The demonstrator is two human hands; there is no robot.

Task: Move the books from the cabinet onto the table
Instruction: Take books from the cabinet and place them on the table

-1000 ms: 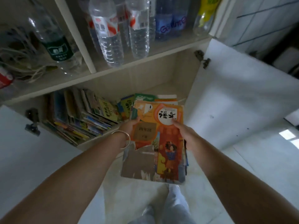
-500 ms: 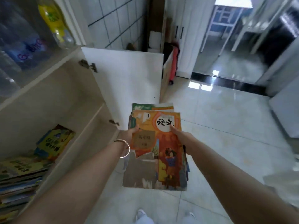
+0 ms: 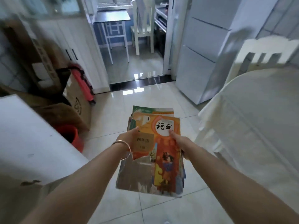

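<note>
I carry a stack of books (image 3: 155, 159) in front of me over the tiled floor; the top one has an orange cover with black characters in a white circle. My left hand (image 3: 127, 139), with a bangle on the wrist, grips the stack's left edge, thumb on the cover. My right hand (image 3: 178, 143) grips the right edge, thumb on top and fingers hidden underneath. A round table (image 3: 258, 113) under a white cloth stands to the right, a short way from the books. The cabinet's shelves are out of view.
The open white cabinet door (image 3: 29, 139) is at my left, with a red bucket (image 3: 71, 135) and cardboard boxes (image 3: 48, 97) behind it. A white fridge (image 3: 199, 50) and a white chair (image 3: 265, 54) stand beyond the table. A doorway ahead shows a small table and another chair (image 3: 142, 26).
The view has swung right, away from the cabinet shelves toward the room and the round table. Both hands keep the same hold on the stack of books.
</note>
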